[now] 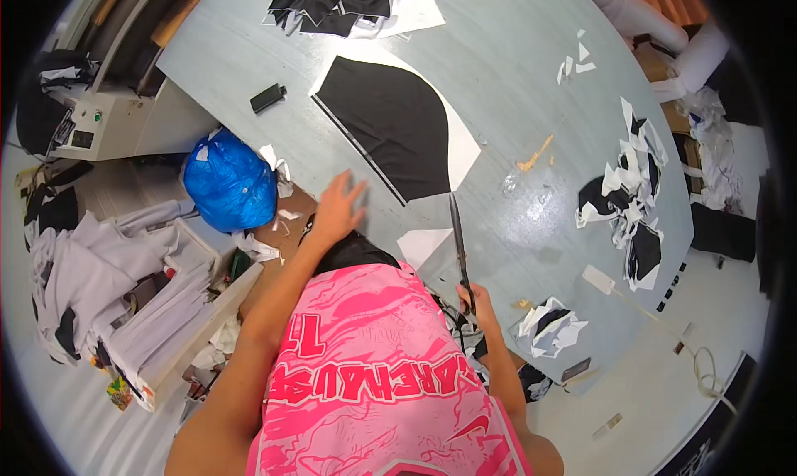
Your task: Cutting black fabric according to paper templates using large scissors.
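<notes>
A pair of long, slim, dark metal scissors is held by the handles in the right hand, seen nearly edge-on, so the gap between the 2 blades cannot be made out. Their tip points away from the body and reaches the lower right corner of a broad black fabric panel. The panel lies flat, faintly wrinkled, on the pale grey-blue tabletop, with 1 long, straight edge at lower left bordered by a thin pale line and 1 rounded edge at right. Beneath it, a white, angular, flat sheet juts out past the curve to a point.
</notes>
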Demonstrator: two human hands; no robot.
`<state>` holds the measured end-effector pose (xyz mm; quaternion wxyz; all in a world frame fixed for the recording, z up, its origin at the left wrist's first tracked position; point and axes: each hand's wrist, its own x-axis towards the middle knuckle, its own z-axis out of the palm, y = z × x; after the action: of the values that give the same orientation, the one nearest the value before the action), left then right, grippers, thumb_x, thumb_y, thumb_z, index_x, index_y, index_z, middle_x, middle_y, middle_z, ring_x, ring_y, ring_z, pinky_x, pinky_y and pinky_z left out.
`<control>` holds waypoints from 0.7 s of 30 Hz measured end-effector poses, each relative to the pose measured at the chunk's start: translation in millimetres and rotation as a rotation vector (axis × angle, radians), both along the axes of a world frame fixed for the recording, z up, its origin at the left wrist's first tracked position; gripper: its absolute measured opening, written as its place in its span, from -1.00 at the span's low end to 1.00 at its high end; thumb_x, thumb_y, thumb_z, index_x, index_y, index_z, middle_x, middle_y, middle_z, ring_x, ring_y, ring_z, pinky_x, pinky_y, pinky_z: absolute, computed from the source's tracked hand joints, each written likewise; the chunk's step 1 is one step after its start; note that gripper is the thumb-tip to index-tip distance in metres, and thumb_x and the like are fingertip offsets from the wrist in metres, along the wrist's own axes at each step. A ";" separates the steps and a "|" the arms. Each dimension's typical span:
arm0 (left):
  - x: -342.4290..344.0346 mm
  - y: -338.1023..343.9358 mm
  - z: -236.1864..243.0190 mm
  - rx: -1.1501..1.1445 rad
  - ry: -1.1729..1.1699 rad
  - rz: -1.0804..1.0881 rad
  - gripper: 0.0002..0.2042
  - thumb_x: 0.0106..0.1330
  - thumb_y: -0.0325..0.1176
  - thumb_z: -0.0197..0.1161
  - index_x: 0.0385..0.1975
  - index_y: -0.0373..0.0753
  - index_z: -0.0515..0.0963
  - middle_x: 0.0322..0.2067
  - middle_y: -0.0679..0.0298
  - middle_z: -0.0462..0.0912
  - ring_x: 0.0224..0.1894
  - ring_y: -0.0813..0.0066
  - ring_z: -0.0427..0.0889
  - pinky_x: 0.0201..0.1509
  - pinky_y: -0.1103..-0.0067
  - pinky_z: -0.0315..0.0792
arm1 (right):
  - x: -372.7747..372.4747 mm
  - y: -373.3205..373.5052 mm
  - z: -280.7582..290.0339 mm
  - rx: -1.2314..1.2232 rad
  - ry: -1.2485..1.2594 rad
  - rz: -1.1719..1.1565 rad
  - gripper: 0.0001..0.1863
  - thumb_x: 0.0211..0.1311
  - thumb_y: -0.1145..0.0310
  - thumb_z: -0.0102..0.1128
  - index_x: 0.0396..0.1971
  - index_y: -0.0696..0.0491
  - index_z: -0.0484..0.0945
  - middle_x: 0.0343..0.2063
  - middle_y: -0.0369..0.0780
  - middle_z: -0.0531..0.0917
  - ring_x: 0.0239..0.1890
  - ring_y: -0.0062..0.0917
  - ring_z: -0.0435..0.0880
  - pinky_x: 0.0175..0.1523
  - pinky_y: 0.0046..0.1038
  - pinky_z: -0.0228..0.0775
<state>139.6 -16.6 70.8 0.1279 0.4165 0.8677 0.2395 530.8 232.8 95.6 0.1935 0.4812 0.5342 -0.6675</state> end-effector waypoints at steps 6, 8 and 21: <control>47.5 59.9 -22.6 -0.329 0.018 -0.200 -0.10 0.22 0.01 0.50 0.58 0.27 0.19 0.65 -0.04 -0.20 0.59 -0.29 0.03 0.39 -0.22 0.26 | -33.8 30.1 -30.6 0.025 0.081 0.071 -0.58 0.39 0.04 0.41 -0.54 -0.02 0.52 -0.65 -0.41 0.53 -0.64 -0.70 0.48 -0.51 -0.53 0.20; 55.8 66.7 -25.2 -0.360 0.032 -0.195 -0.09 0.21 0.01 0.50 0.59 0.28 0.18 0.65 -0.04 -0.21 0.59 -0.30 0.01 0.39 -0.23 0.25 | -39.8 37.1 -30.5 0.050 0.058 0.081 -0.56 0.36 0.02 0.44 -0.57 -0.03 0.51 -0.67 -0.42 0.51 -0.66 -0.71 0.46 -0.53 -0.53 0.18; 56.7 75.4 -25.3 -0.394 0.032 -0.211 -0.06 0.18 -0.08 0.54 0.59 0.31 0.16 0.65 -0.05 -0.22 0.60 -0.37 -0.05 0.35 -0.29 0.31 | -33.9 39.9 -42.5 0.072 0.021 0.050 -0.43 0.22 -0.10 0.56 -0.69 0.02 0.52 -0.76 -0.41 0.46 -0.73 -0.72 0.40 -0.58 -0.55 0.14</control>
<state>196.4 58.8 45.5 0.2174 0.4757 0.8512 0.0441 496.9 272.7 53.1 0.1871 0.4672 0.5717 -0.6480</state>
